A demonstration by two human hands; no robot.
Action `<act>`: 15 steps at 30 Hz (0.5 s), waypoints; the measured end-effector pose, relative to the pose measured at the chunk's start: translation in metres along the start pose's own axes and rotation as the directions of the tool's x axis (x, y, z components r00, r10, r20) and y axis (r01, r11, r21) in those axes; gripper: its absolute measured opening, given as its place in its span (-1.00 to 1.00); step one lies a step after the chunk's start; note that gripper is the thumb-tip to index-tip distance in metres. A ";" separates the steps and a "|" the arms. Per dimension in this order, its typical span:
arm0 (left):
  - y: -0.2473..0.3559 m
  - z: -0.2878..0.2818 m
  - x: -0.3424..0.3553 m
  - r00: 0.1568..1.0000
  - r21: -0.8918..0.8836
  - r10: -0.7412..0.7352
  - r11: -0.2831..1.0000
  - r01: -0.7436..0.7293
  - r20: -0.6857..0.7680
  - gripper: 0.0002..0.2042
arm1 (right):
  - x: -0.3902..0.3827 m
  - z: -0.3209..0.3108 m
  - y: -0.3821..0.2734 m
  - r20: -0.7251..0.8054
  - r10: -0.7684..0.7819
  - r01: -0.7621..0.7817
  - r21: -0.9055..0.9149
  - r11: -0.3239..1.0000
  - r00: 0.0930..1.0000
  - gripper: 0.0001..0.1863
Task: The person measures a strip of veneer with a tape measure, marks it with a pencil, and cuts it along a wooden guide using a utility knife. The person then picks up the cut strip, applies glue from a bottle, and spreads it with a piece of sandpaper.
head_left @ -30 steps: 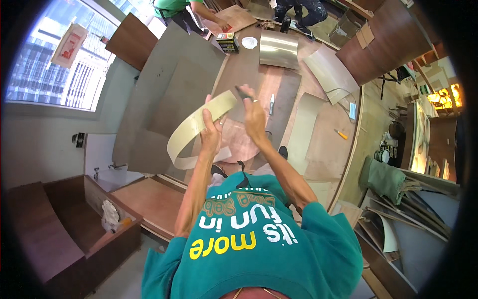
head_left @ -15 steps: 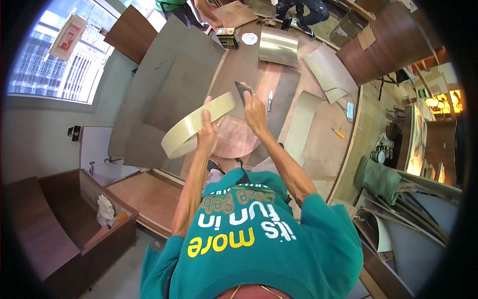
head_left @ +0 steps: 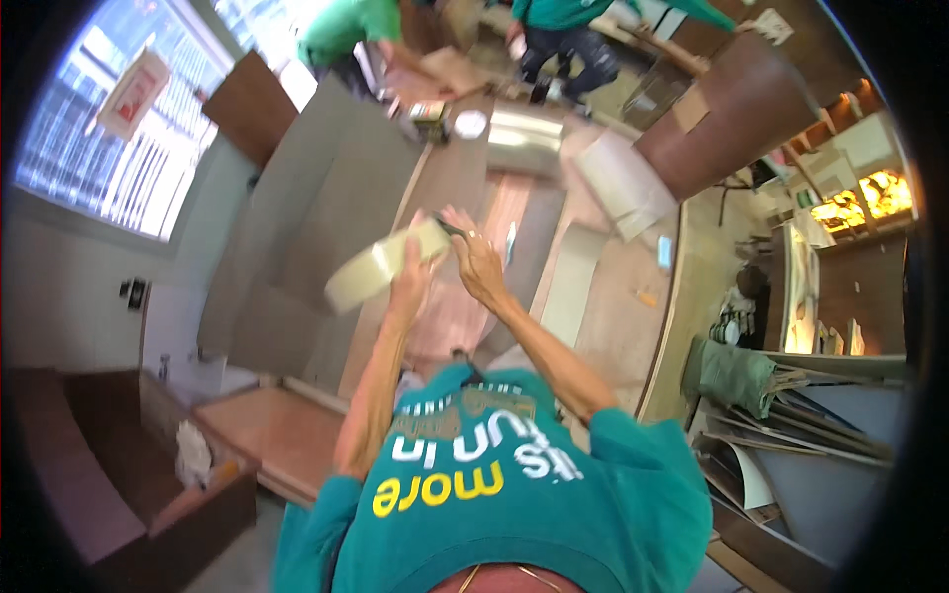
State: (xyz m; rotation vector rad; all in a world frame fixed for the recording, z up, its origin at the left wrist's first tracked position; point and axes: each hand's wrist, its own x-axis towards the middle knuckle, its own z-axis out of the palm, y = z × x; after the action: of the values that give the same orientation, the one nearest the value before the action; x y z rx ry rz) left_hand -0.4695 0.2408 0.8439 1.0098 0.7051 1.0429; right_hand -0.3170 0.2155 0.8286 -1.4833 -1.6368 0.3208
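My left hand (head_left: 407,282) is closed around a wide, cream-coloured band (head_left: 371,275) bent into a ring, with its thumb lying across the outer face. In my right hand (head_left: 479,269) is a small dark, flat piece (head_left: 450,227), blurred by motion; its kind I cannot make out. That piece meets the band's far right end, and both hands are close together over the brown wooden work surface (head_left: 445,316). The right hand's fingers partly hide the dark piece.
A large grey-brown sheet (head_left: 326,188) lies to the left. Beyond my hands are a shiny curved sheet (head_left: 524,148) and a slim tool (head_left: 510,242); an orange-handled tool (head_left: 646,296) lies right. Two people, one in a light green shirt (head_left: 351,30), stand at the far side.
My right hand has moved left and nearer, bringing the dark piece from apart to against the band's end. The view has shifted, showing more of the people at the far side.
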 end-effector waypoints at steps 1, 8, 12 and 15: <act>-0.008 0.007 0.001 0.999 -0.145 -0.036 0.989 0.039 0.023 -0.40 | -0.002 0.012 0.067 0.011 0.147 -0.145 -0.102 0.984 0.989 -0.62; 0.018 -0.001 0.006 0.995 -0.104 -0.032 0.994 0.042 0.094 -0.48 | 0.022 -0.055 0.063 0.380 0.419 -0.503 0.831 0.237 0.825 -0.41; 0.032 -0.033 0.006 0.975 0.022 -0.090 0.996 0.087 0.204 -0.55 | 0.008 -0.076 0.038 0.589 0.260 -0.584 0.805 -0.106 0.765 -0.34; 0.051 -0.036 0.001 0.913 0.077 -0.244 0.970 0.232 0.327 -0.54 | -0.025 -0.066 0.046 0.729 0.052 -0.721 0.683 -0.121 0.682 -0.35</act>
State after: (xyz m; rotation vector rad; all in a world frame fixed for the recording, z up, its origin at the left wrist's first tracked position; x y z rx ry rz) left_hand -0.5185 0.2612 0.8773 1.0710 0.5506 0.6264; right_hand -0.2401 0.1811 0.8240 -0.5970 -0.5839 1.9862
